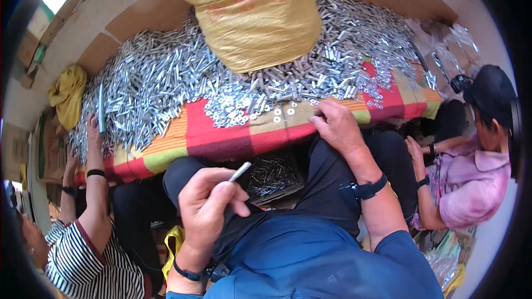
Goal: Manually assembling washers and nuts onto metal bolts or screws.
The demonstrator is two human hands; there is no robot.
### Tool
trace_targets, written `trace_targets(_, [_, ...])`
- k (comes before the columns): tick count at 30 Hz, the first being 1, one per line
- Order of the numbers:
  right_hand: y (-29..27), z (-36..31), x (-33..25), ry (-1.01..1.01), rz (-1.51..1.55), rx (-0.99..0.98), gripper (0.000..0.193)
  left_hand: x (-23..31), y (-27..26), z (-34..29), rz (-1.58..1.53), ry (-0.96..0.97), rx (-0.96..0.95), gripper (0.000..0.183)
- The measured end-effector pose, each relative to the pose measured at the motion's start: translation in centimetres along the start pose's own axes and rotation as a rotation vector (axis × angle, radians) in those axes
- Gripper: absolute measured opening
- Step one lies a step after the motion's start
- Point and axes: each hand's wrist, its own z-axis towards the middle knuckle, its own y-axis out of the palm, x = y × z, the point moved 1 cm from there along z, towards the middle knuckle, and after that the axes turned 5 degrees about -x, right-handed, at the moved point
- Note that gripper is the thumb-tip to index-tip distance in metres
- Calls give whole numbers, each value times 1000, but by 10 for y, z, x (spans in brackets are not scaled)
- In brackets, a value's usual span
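My left hand (pixel 208 205) is raised over my lap, with thumb and fingers pinched round a slim silvery metal rod (pixel 240 171) that points up and to the right. At the table's near edge rests my right hand (pixel 338 125), its fingers curled together over the cloth. Whatever its fingertips hold, if anything, is hidden. Just left of it lie a few loose washers (pixel 277 119). A heap of flat washers (pixel 230 105) is spread farther left, in front of a large pile of metal sleeves and bolts (pixel 149 66).
A yellow woven sack (pixel 257 27) rests on the pile. The table wears a checked cloth (pixel 210 127). Beneath its edge stands a bin of dark metal parts (pixel 274 177). Co-workers sit on both sides: one in a striped shirt (pixel 91 260), one in a pink shirt (pixel 471 182).
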Motion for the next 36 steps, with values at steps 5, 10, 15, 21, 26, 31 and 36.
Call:
trace_targets(5, [0,1,-11,17,0,-1,18,-27,-3,3,-54,-46,-19,20])
trace_targets(10, [0,1,-10,10,16,-3,18,-38,-8,4,-139,-67,-57,23])
trace_targets(15, [-2,1,-15,8,15,-3,17,-43,-8,2,-193,-106,-84,28])
trace_targets(21, [-3,1,-14,10,1,-14,17,-51,-12,3,-325,-150,-108,32])
trace_targets(26, [-3,1,-15,16,-11,-11,16,-54,-12,3,-379,-156,-113,34])
trace_targets(31, [-6,1,-15,6,5,-11,15,-59,-10,5,-469,-164,-149,33])
trace_targets(36, [13,-23,-60,257,620,-281,16,-68,-6,11,-548,-210,-181,30])
